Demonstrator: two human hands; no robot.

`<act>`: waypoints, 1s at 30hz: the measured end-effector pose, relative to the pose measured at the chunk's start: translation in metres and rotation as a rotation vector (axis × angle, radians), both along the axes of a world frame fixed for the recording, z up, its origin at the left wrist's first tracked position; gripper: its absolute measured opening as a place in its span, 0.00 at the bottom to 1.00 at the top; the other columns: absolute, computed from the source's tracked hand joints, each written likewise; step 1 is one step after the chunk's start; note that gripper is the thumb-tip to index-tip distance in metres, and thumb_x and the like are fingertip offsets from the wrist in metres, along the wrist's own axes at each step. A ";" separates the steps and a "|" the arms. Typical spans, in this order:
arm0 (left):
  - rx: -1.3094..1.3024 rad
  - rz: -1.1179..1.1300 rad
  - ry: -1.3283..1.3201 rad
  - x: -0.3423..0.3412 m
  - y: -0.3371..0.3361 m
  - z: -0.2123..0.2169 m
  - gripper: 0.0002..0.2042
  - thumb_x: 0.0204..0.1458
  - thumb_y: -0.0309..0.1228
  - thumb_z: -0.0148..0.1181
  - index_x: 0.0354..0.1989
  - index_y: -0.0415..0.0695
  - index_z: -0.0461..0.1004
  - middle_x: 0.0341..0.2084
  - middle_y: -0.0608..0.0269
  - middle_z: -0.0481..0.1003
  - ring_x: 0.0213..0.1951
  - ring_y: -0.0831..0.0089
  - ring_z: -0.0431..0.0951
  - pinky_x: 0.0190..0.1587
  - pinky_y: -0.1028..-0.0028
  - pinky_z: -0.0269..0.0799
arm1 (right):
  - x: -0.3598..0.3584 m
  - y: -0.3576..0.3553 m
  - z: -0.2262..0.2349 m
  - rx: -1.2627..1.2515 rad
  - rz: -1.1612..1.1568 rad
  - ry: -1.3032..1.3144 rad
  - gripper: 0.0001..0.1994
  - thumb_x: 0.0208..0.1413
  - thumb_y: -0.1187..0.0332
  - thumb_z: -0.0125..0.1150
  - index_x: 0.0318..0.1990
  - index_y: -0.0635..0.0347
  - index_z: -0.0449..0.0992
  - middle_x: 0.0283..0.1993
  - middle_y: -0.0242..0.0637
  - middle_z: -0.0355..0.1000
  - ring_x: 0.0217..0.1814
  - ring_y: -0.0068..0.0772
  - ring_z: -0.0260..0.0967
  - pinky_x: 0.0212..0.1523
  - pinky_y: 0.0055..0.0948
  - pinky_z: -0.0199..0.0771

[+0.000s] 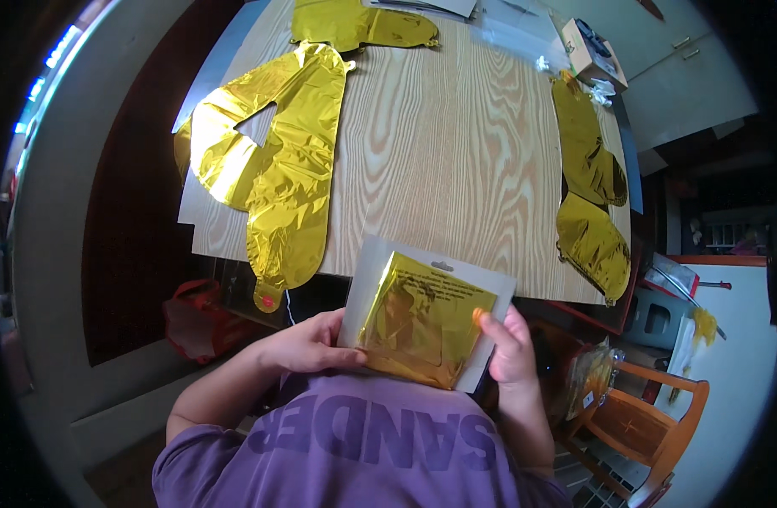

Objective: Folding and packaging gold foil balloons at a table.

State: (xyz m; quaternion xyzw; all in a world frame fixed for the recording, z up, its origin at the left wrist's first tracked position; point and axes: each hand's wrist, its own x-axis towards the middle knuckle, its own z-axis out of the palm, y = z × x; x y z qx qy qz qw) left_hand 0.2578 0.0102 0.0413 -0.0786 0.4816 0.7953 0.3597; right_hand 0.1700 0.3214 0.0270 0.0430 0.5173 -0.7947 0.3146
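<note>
Between my two hands is a flat clear packet [422, 313] with a pale border and a hang hole, holding folded gold foil. It is tilted in front of my chest, by the near table edge. My left hand [316, 343] grips its lower left edge, thumb on the front. My right hand [513, 343] pinches the right edge; a small orange spot shows at the thumb tip. On the table's left lies a flat gold foil balloon [295, 169] with an opening in it, its tail hanging over the near edge. Another gold foil balloon [355, 25] lies beyond it.
More folded gold foil [587, 152] lies along the right side of the wood-grain table [439, 135]. At the far right are clear plastic sheets [515, 30] and an open box [593, 51]. A red bag [194, 317] is below left, a wooden chair [638, 419] below right.
</note>
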 end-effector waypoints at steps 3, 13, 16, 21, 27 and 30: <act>-0.045 0.036 0.010 -0.006 -0.016 0.000 0.27 0.56 0.25 0.67 0.63 0.38 0.65 0.51 0.64 0.76 0.54 0.79 0.73 0.59 0.73 0.69 | 0.008 -0.015 -0.014 0.064 0.000 0.007 0.19 0.66 0.67 0.59 0.61 0.65 0.71 0.57 0.37 0.76 0.59 0.28 0.71 0.63 0.31 0.66; -0.025 0.485 -0.113 0.014 0.019 -0.005 0.17 0.69 0.37 0.51 0.60 0.40 0.69 0.52 0.66 0.75 0.53 0.79 0.73 0.58 0.73 0.68 | 0.032 -0.020 0.003 0.187 -0.085 -0.065 0.14 0.71 0.61 0.54 0.53 0.63 0.76 0.48 0.26 0.75 0.51 0.18 0.68 0.56 0.22 0.65; 0.028 0.485 -0.133 0.043 0.021 -0.003 0.17 0.70 0.37 0.50 0.61 0.42 0.69 0.51 0.67 0.75 0.52 0.79 0.73 0.57 0.73 0.68 | 0.062 -0.016 0.010 0.374 -0.118 0.062 0.15 0.72 0.59 0.51 0.47 0.62 0.77 0.44 0.23 0.74 0.47 0.16 0.66 0.52 0.21 0.63; 0.103 0.455 -0.228 0.037 0.020 0.003 0.19 0.69 0.37 0.51 0.64 0.43 0.66 0.54 0.67 0.73 0.55 0.78 0.72 0.59 0.73 0.67 | 0.057 -0.009 0.009 0.240 -0.082 -0.030 0.16 0.71 0.61 0.54 0.55 0.64 0.72 0.50 0.29 0.73 0.52 0.19 0.67 0.58 0.24 0.64; 0.061 0.352 -0.158 0.039 0.018 0.013 0.40 0.58 0.30 0.66 0.75 0.43 0.48 0.67 0.61 0.62 0.67 0.72 0.62 0.69 0.69 0.58 | 0.057 0.005 0.032 0.038 0.076 0.001 0.39 0.62 0.74 0.61 0.74 0.65 0.43 0.70 0.46 0.58 0.69 0.32 0.61 0.69 0.33 0.59; -0.096 0.327 0.041 0.032 0.019 0.020 0.47 0.54 0.24 0.69 0.76 0.42 0.41 0.70 0.57 0.58 0.69 0.70 0.60 0.71 0.67 0.55 | 0.062 0.010 0.030 -0.005 0.083 0.027 0.51 0.56 0.84 0.59 0.78 0.59 0.27 0.74 0.49 0.52 0.73 0.36 0.57 0.71 0.37 0.58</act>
